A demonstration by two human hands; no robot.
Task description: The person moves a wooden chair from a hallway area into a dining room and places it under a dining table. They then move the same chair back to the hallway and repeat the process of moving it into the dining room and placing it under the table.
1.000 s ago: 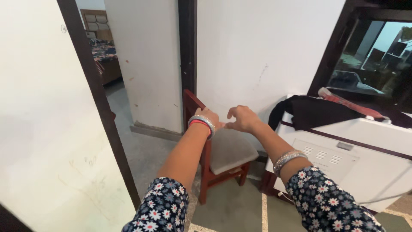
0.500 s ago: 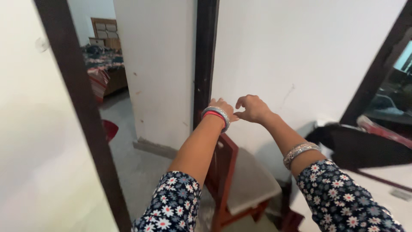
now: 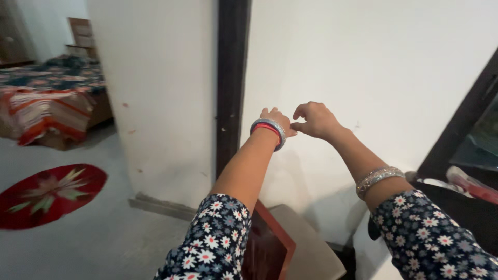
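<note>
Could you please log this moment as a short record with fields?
left hand: raised before the white wall, empty, bangles at wrist
right hand: raised beside it, fingers curled, empty
below arms: red wooden chair with grey seat
left of wall: dark door frame
floor: round red mat

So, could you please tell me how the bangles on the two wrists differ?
The left wrist bangles include a red band beside the silver ones; the right wrist bangles look all silver. The left set sits close under the left hand; the right set lies further down the forearm, by the floral sleeve, well away from the right hand. Both sets are stacked.
</note>
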